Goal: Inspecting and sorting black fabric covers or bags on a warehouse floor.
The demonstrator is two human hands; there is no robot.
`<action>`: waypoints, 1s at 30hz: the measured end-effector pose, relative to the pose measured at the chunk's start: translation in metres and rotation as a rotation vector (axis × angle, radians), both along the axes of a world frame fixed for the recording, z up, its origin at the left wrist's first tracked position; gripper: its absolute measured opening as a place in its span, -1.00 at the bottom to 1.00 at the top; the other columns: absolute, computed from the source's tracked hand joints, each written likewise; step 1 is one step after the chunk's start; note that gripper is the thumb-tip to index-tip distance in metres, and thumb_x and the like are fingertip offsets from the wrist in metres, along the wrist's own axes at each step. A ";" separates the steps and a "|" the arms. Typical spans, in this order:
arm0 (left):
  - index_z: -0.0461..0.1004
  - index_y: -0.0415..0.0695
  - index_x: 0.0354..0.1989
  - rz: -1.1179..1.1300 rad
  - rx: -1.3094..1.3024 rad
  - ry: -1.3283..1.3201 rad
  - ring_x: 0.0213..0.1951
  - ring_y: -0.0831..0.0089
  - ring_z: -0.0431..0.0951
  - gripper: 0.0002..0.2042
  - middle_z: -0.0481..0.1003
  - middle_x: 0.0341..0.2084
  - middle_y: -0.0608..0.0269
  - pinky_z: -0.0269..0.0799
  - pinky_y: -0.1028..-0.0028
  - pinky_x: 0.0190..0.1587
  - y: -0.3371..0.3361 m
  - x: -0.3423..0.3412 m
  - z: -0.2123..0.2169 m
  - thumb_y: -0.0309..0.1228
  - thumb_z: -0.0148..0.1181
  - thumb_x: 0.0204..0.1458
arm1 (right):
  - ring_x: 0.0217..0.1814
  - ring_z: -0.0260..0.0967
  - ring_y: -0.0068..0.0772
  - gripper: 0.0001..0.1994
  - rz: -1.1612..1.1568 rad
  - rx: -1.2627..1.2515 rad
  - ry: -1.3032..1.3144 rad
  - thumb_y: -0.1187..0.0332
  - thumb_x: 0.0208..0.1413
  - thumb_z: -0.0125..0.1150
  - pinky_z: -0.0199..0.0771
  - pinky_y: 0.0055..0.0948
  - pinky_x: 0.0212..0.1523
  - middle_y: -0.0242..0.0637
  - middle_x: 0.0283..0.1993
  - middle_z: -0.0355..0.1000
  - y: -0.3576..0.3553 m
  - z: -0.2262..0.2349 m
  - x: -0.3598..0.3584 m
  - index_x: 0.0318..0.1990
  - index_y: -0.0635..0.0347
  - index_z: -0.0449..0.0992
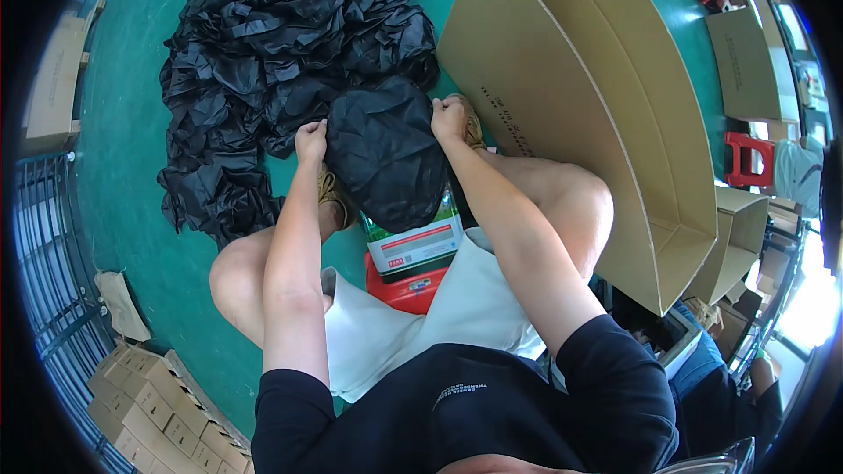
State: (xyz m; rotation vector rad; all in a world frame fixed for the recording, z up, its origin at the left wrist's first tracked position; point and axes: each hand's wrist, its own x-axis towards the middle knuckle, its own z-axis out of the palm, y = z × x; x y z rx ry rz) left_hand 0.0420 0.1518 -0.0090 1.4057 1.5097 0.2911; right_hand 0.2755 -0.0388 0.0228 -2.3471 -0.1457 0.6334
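Note:
Between my knees a piece of thin black fabric (386, 149) is held spread, its surface wrinkled. My left hand (312, 140) pinches its left edge, and my right hand (450, 119) grips the upper right edge. Whether it is a bag or a single sheet, I cannot tell. The fabric hangs over the far part of a package with a green and white printed label (417, 250). That package rests above a red plastic seat (404, 297) between my thighs. Beyond my hands, a large heap of crumpled black fabric (263, 44) lies on the green floor.
A big open cardboard box (544, 79) stands close by my right knee. Red stools (749, 158) and smaller cartons (746, 61) are farther right. Stacked cartons (158, 404) sit at the lower left, near a metal rack (57, 254). Another person (720, 386) is at the lower right.

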 end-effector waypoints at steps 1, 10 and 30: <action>0.51 -0.32 -0.05 0.072 0.071 -0.022 -0.17 0.37 0.57 -0.60 0.59 -0.18 0.07 0.44 0.43 -0.06 -0.005 -0.002 0.000 -0.25 0.32 0.07 | -0.02 0.49 0.06 -0.72 -0.001 0.006 -0.003 0.21 0.14 0.23 0.45 -0.11 0.01 0.01 -0.12 0.54 -0.005 -0.003 -0.005 -0.12 0.22 0.52; 0.42 -0.26 0.05 0.255 0.214 -0.234 -0.23 0.40 0.54 -0.56 0.56 -0.29 0.20 0.42 0.46 -0.09 -0.061 -0.014 0.002 -0.37 0.38 0.01 | -0.10 0.48 -0.14 -0.64 -0.219 0.361 0.116 0.49 0.00 0.32 0.41 -0.25 0.04 -0.11 -0.26 0.52 -0.042 -0.021 -0.033 -0.04 0.24 0.38; 0.63 -0.20 -0.29 0.027 0.315 0.249 -0.27 0.16 0.64 -0.63 0.63 -0.41 0.04 0.47 0.27 -0.16 -0.068 -0.003 0.052 -0.09 0.34 0.00 | -0.12 0.45 -0.14 -0.70 -0.151 0.255 0.080 0.40 0.01 0.31 0.39 -0.23 0.02 -0.20 -0.34 0.45 -0.057 -0.012 -0.049 -0.10 0.14 0.39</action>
